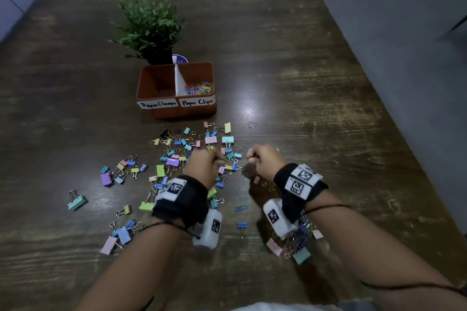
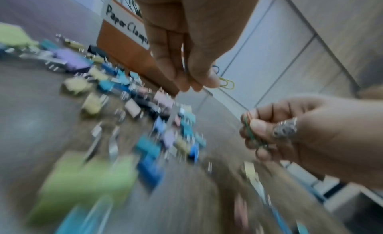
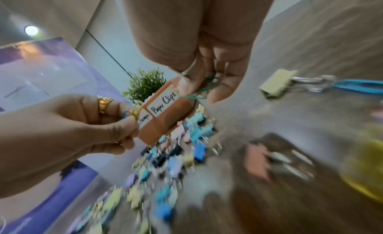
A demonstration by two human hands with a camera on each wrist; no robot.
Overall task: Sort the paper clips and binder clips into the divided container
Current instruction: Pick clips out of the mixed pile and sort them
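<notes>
Both fists are lifted over the binder clips strewn on the worktop. The left hand pinches yellow and blue paper clips; the right hand pinches green ones. Next, I'd say, carry them to the far orange divided container and drop them in its right "Paper Clips" compartment.

The head view is dim and soft, with a bright glare patch on the dark surface just right of the orange container. Wide-angle bending curves the surface's far edge, and the corners fall dark. Both wrist views are brighter but heavily smeared: the binder clips streak outward toward the lower edges, the nearest ones melting into coloured blobs. In the left wrist view the left hand stays fairly sharp. In the right wrist view a round lamp glows at upper left, and the right hand looks pale and washed out.
</notes>
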